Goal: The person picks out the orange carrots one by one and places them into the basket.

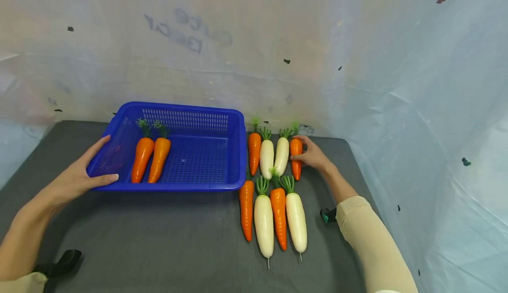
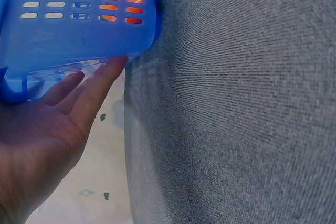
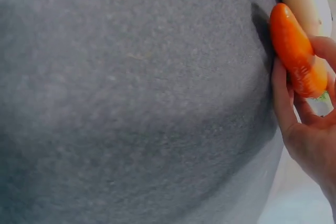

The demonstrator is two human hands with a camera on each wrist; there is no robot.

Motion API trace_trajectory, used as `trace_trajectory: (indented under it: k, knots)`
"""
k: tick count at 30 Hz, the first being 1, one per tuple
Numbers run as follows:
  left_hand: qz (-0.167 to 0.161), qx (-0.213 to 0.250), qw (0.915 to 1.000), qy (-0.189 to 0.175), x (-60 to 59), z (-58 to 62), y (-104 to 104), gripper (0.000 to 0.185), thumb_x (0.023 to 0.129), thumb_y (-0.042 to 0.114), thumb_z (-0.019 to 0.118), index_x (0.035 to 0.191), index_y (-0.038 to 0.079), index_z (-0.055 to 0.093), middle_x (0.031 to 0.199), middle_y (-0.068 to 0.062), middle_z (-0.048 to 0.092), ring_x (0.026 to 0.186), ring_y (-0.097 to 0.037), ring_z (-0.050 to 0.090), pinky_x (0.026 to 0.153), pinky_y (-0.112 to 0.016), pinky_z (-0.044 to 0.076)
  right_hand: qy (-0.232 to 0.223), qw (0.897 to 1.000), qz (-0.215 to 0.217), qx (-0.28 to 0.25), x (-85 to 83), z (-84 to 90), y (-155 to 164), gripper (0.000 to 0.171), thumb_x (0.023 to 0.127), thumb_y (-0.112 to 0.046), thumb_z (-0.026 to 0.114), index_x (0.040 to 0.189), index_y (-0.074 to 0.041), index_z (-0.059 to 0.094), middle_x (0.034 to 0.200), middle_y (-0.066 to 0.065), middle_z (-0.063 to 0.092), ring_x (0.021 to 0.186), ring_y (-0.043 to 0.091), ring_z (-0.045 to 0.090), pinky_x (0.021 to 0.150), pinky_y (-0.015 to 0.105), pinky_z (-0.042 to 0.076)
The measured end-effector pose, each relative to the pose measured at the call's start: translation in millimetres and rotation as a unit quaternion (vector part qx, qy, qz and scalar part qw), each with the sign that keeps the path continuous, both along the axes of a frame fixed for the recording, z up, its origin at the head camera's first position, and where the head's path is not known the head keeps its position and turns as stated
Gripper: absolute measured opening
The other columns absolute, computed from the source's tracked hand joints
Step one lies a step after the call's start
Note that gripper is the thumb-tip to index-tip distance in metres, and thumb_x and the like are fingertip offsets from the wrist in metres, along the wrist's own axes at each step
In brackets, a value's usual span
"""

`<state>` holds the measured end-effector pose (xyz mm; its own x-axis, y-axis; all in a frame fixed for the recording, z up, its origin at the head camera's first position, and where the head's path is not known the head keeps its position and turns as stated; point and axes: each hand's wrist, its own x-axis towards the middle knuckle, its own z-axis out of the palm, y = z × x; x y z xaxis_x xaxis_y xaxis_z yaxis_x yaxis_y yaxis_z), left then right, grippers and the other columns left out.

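A blue plastic basket (image 1: 186,186) sits on the left side of the table, with two orange carrots (image 1: 159,160) lying inside it. My left hand (image 1: 75,180) holds the basket's left end, thumb on the near rim and fingers along the side wall. At the far right, my right hand (image 1: 313,154) grips a carrot (image 3: 294,51) between thumb and fingers; the carrot is at the end of the back row. Beside it lie a white radish (image 1: 282,154), another white radish (image 1: 266,158) and a carrot (image 1: 254,152).
In the front row, carrots (image 1: 279,218) alternate with white radishes (image 1: 263,224), close to the basket's right side. Grey cloth (image 1: 178,249) covers the table. Translucent plastic sheeting (image 1: 254,41) hangs behind and to the right (image 1: 436,129).
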<state>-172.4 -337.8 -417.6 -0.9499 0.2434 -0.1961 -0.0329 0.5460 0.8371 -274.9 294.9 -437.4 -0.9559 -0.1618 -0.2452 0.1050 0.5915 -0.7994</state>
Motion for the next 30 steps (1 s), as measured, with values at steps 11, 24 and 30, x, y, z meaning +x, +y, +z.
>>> trace_trajectory:
  k: [11,24,30]
  knots:
    - [0.003,-0.003,1.0000,-0.002,-3.5,-0.3,1.1,0.103,0.097,0.026,0.065,0.153,0.045,-0.019,0.160,-0.033,-0.010,0.131,-0.066,0.017,0.096,-0.083,0.019,0.020,0.997,-0.043,-0.054,7.0,-2.2,14.0,0.079,0.091,-0.011,0.072,0.156,-0.017,0.026,0.148,0.023,0.034,0.104,0.039,0.063,0.075,0.042,0.061]
    - [0.005,-0.006,0.9999,-0.010,-2.3,-0.6,0.8,0.102,0.097,0.028,0.064,0.152,0.044,-0.020,0.159,-0.032,-0.015,0.131,-0.068,0.015,0.096,-0.084,0.018,0.057,0.993,-0.036,-0.093,29.7,26.5,-2.0,0.080,0.091,-0.008,0.072,0.158,-0.013,0.028,0.152,0.024,0.033,0.087,0.025,0.068,0.068,0.039,0.060]
    - [-0.004,-0.001,1.0000,-0.005,-2.7,-1.5,-0.7,0.101,0.098,0.025,0.063,0.153,0.043,-0.019,0.159,-0.035,-0.011,0.129,-0.067,0.019,0.094,-0.084,0.021,0.057,0.993,-0.033,-0.101,43.8,46.8,-14.1,0.078,0.092,-0.005,0.069,0.158,-0.015,0.027,0.153,0.022,0.034,0.102,0.033,0.066,0.072,0.038,0.060]
